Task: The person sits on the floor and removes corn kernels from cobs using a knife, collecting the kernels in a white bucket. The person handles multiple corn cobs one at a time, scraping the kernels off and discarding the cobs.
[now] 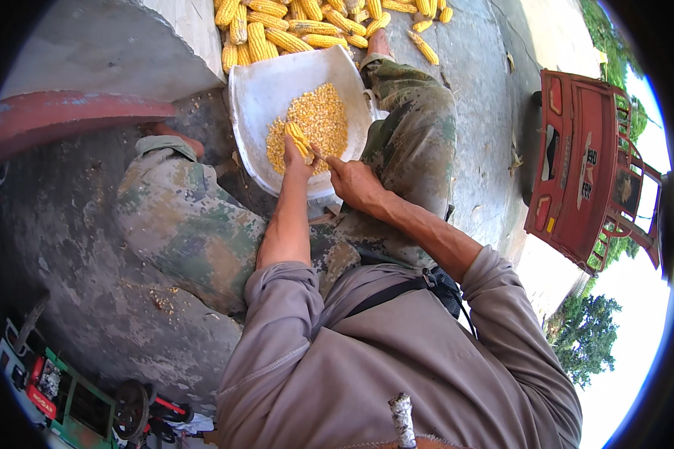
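My left hand (297,160) grips a corn cob (297,136) covered in yellow kernels, tilted up over a white basin (261,92). My right hand (355,182) is closed around a slim pointed tool (319,156), most of it hidden by the fingers. Its tip meets the lower part of the cob, close to my left fingers; the exact contact is too small to tell. Loose corn kernels (327,115) lie heaped in the basin beneath both hands. The basin sits between my legs in camouflage trousers.
Several whole corn cobs (309,28) are piled beyond the basin, and a single cob (424,48) lies to their right. A red cargo vehicle (573,168) stands at right. Green-framed machinery (81,407) is at lower left. Kernels (165,300) are scattered on the concrete floor (106,331).
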The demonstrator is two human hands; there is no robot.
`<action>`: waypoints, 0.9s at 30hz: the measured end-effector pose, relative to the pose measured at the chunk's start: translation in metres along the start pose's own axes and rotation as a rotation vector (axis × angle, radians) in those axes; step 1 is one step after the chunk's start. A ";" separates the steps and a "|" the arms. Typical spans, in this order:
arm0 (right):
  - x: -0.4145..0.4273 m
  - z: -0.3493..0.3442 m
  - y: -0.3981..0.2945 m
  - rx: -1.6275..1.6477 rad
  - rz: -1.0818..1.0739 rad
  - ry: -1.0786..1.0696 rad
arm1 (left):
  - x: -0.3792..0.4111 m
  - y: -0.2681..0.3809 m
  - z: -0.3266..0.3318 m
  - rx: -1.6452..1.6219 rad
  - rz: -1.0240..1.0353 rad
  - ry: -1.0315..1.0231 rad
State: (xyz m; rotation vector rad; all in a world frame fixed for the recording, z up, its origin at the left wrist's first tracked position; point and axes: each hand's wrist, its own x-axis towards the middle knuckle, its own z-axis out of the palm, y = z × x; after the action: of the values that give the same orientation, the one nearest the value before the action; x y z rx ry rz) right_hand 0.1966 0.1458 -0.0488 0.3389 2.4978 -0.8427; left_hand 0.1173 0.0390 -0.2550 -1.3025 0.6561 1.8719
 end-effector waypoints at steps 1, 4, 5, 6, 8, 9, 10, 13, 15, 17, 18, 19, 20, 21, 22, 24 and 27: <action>0.001 0.002 0.000 -0.002 0.001 0.005 | 0.000 0.000 0.000 -0.001 -0.013 0.041; 0.009 0.004 0.005 0.074 -0.002 0.080 | -0.001 -0.003 0.008 0.061 0.064 0.084; 0.012 0.004 0.007 0.089 0.009 0.091 | -0.003 -0.004 0.009 0.093 0.078 0.103; 0.013 0.002 0.011 0.176 -0.002 0.140 | -0.004 -0.004 0.010 0.109 0.088 0.109; 0.013 0.003 0.013 0.168 0.009 0.131 | -0.006 -0.003 0.011 0.142 0.108 0.101; 0.013 0.004 0.013 0.139 -0.008 0.128 | -0.006 -0.003 0.011 0.189 0.109 0.112; 0.011 0.007 0.012 0.093 0.003 0.109 | -0.005 -0.002 0.010 0.236 0.112 0.091; 0.008 0.018 0.006 0.028 0.028 0.083 | 0.001 0.000 0.010 0.271 0.100 0.140; 0.016 0.024 0.003 0.088 0.033 0.147 | 0.004 -0.006 0.012 0.238 0.111 0.199; 0.027 0.029 0.002 0.120 0.021 0.147 | 0.006 -0.001 0.009 0.238 0.144 0.130; 0.024 0.032 0.004 0.163 0.023 0.152 | 0.005 -0.006 0.006 0.258 0.142 0.147; 0.025 0.033 0.006 0.190 0.055 0.141 | 0.005 -0.006 0.007 0.268 0.132 0.179; 0.026 0.033 0.008 0.176 0.051 0.150 | 0.006 -0.007 0.008 0.251 0.128 0.168; 0.025 0.033 0.010 0.216 0.031 0.163 | 0.008 -0.007 0.008 0.266 0.142 0.182; 0.028 0.033 0.011 0.244 0.046 0.162 | 0.010 -0.003 0.011 0.272 0.144 0.191; 0.034 0.033 0.010 0.219 -0.006 0.248 | 0.011 -0.002 0.010 0.289 0.131 0.185; 0.049 0.024 0.014 0.813 0.495 -0.054 | 0.008 -0.002 0.005 0.223 0.118 0.100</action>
State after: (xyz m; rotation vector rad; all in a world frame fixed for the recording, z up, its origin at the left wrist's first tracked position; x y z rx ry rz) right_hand 0.1689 0.1455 -0.0972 1.1185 1.7720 -1.5611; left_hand 0.1142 0.0462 -0.2610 -1.2407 0.9832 1.7754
